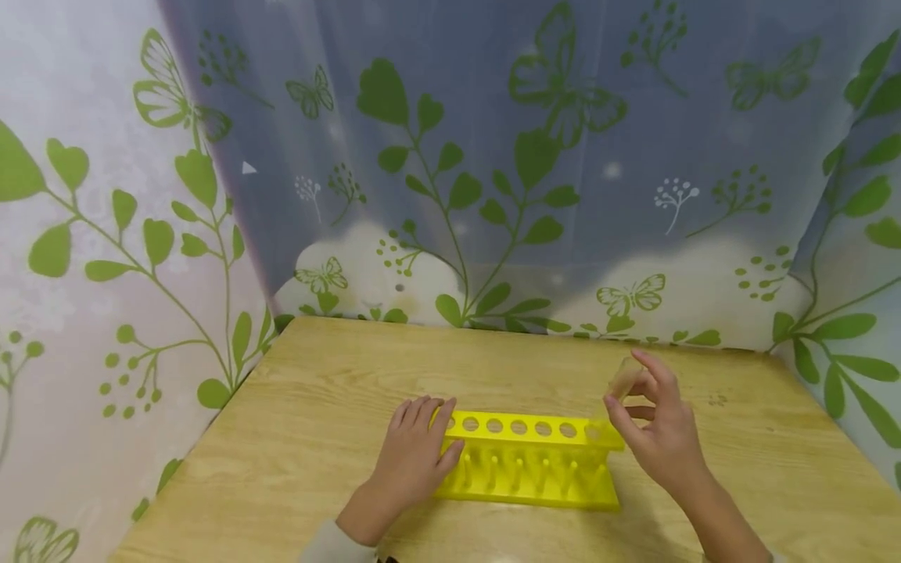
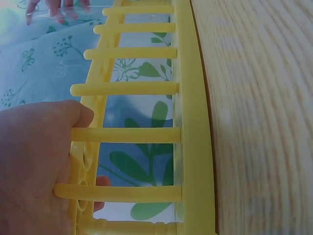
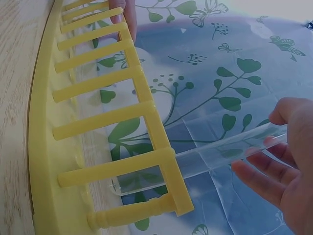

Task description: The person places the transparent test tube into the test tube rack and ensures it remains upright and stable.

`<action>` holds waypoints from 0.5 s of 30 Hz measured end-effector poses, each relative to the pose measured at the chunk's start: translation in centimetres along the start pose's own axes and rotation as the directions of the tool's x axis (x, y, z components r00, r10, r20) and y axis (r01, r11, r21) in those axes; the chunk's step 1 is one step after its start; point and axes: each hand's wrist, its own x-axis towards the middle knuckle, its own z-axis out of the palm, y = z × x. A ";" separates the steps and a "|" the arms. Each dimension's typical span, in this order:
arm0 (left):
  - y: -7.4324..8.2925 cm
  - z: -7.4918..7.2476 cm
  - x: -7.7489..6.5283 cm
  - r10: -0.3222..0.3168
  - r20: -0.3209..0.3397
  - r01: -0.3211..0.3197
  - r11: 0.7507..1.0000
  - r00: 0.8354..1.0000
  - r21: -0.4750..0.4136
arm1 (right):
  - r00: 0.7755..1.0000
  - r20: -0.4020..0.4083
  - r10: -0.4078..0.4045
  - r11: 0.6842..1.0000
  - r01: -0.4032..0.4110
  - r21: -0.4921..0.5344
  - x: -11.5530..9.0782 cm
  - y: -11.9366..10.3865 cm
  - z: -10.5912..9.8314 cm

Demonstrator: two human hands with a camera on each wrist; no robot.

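A yellow test tube rack (image 1: 524, 496) stands upright on the wooden table, with a row of round holes along its top bar and pegs below. At its left end, my left hand (image 1: 415, 450) grips the top bar, thumb on the near side and fingers over the far side. My right hand (image 1: 662, 430) is above the rack's right end, pinching a clear test tube (image 3: 210, 154) between thumb and fingers. In the right wrist view the tube slants through the end of the top bar, its rounded bottom (image 3: 116, 188) showing below the bar, above the base.
The wooden table (image 1: 338, 367) extends around the rack on all sides. Behind it hangs a blue curtain (image 1: 450, 86) printed with green leaves and butterflies, and a pale printed cloth (image 1: 63, 313) hangs at the left.
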 end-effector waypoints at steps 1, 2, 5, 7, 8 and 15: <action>-0.1 0.0 0.1 0.000 -0.004 0.000 1.000 1.000 0.005 | 1.000 -0.004 -0.005 1.000 0.005 0.003 0.1 0.1 0.0; -0.1 0.0 0.1 -0.001 -0.006 0.001 1.000 1.000 0.007 | 1.000 -0.006 -0.007 1.000 0.007 0.004 0.2 0.1 0.1; -0.3 0.0 0.1 -0.005 0.006 0.005 1.000 1.000 0.003 | 1.000 -0.003 -0.002 1.000 0.002 -0.001 0.2 0.1 0.2; -0.3 0.0 0.1 -0.006 0.015 0.006 1.000 1.000 -0.004 | 1.000 0.004 0.007 1.000 -0.007 0.000 0.1 0.1 0.2; -0.3 0.0 0.0 -0.006 0.018 0.006 1.000 1.000 -0.007 | 1.000 0.008 0.009 1.000 -0.009 -0.002 0.1 0.1 0.2; -0.2 0.1 -0.1 -0.004 0.022 0.004 1.000 1.000 -0.011 | 0.998 0.004 0.062 0.998 -0.062 -0.005 -0.2 0.1 0.3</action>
